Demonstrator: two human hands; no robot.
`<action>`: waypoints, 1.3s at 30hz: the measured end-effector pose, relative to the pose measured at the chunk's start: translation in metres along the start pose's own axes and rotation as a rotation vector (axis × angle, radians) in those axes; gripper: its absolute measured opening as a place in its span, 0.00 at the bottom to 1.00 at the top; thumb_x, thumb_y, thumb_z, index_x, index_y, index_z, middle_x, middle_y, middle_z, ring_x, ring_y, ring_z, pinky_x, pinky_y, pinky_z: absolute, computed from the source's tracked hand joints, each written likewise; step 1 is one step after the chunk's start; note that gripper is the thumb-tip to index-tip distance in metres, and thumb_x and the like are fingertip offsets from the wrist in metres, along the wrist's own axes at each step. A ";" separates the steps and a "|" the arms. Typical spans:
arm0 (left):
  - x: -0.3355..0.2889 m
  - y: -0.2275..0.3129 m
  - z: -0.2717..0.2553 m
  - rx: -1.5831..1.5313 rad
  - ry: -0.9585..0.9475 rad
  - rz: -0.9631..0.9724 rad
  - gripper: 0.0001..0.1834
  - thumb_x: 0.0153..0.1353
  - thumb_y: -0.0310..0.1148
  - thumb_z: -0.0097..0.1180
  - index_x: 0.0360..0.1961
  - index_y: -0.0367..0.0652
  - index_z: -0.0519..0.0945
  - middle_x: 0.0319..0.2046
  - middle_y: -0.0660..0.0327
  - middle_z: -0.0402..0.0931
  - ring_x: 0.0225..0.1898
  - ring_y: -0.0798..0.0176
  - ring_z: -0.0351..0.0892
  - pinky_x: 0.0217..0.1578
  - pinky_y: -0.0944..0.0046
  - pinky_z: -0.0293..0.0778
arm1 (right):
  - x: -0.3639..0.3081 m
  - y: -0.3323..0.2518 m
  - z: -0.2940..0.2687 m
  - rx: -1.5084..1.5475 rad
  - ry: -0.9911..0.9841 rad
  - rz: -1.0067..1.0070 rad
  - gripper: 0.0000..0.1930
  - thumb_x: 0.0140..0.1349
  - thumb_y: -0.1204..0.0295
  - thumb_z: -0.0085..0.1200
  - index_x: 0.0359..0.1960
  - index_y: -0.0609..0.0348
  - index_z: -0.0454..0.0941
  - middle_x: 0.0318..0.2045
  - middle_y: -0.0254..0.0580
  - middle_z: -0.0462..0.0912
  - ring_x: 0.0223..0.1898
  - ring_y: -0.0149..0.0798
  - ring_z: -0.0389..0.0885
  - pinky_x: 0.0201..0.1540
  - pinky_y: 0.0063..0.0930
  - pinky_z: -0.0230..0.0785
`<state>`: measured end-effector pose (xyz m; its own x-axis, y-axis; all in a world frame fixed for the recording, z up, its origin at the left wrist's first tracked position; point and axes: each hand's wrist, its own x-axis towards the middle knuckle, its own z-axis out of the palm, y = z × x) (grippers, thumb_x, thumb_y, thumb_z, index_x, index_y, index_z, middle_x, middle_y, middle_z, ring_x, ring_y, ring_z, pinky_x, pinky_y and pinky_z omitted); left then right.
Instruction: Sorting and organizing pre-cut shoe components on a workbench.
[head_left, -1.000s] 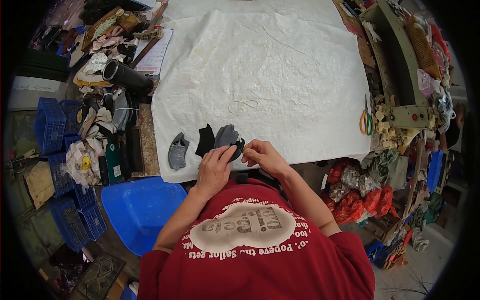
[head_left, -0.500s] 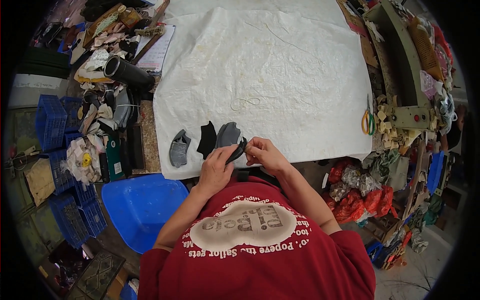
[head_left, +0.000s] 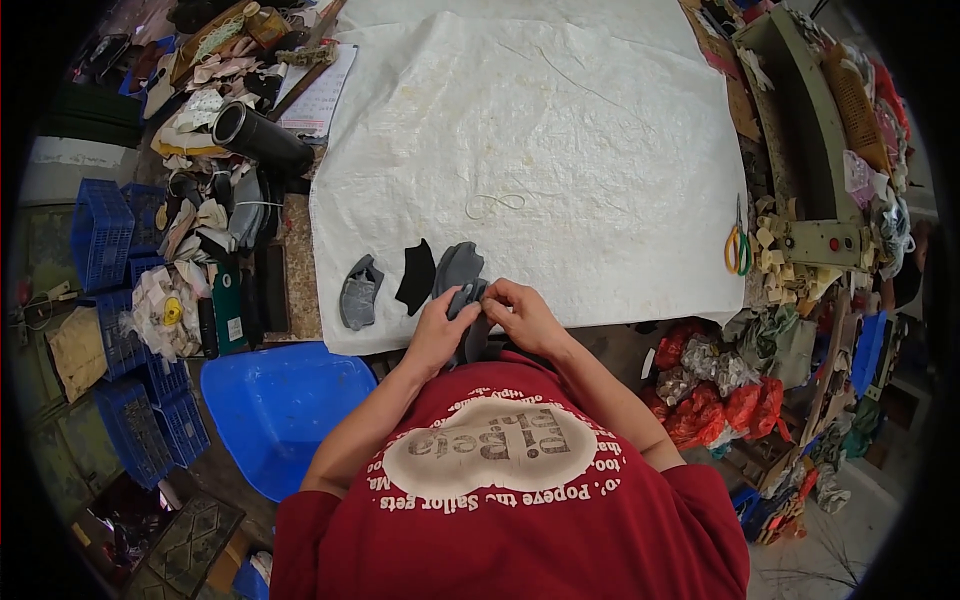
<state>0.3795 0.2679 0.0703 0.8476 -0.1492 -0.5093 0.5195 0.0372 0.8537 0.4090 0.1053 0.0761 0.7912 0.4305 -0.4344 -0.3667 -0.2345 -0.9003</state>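
At the near edge of the white sheet, my left hand is closed on a dark grey, flexible cut piece that looks like a shoe-upper part. My right hand pinches the same piece at its upper right edge, fingertips close to my left thumb. Fingers partly hide the piece. Just beyond my left hand lies a curved grey piece. To its left is a flat black piece with notched edges, and farther left a curved grey piece with a paler, shiny face.
A white woven sheet covers the table, with a loop of thin cord on it. Scissors with green and orange handles lie at its right edge. Below left stands a blue plastic tub; scraps and a black cylinder crowd the left.
The held piece has been turned, so a grey face and a lower part hanging toward my body now show. My left hand has shifted slightly right; both hands stay close together.
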 end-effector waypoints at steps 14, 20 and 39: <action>0.009 -0.013 -0.006 -0.340 0.174 -0.101 0.10 0.59 0.29 0.47 0.35 0.33 0.76 0.26 0.66 0.73 0.27 0.76 0.67 0.28 0.73 0.66 | -0.012 -0.007 -0.004 -0.188 -0.044 -0.354 0.03 0.56 0.74 0.49 0.30 0.60 0.72 0.32 0.33 0.74 0.40 0.32 0.67 0.46 0.29 0.59; 0.016 -0.019 -0.008 -0.391 0.214 -0.057 0.10 0.61 0.28 0.44 0.37 0.33 0.75 0.29 0.66 0.74 0.29 0.76 0.68 0.31 0.74 0.66 | -0.019 -0.034 0.002 -0.463 -0.079 -0.374 0.04 0.51 0.77 0.48 0.28 0.55 0.72 0.33 0.31 0.75 0.41 0.35 0.65 0.52 0.35 0.47; 0.019 0.007 -0.096 -0.409 0.411 0.146 0.12 0.62 0.32 0.46 0.42 0.35 0.73 0.35 0.62 0.75 0.36 0.71 0.72 0.39 0.71 0.69 | -0.169 0.146 -0.079 -1.096 -0.138 0.565 0.16 0.45 0.62 0.58 0.36 0.54 0.75 0.40 0.42 0.75 0.44 0.44 0.70 0.48 0.50 0.57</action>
<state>0.4091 0.3606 0.0561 0.8435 0.2780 -0.4595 0.3246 0.4177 0.8486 0.2610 -0.0707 0.0204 0.5729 0.1049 -0.8129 0.0155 -0.9930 -0.1172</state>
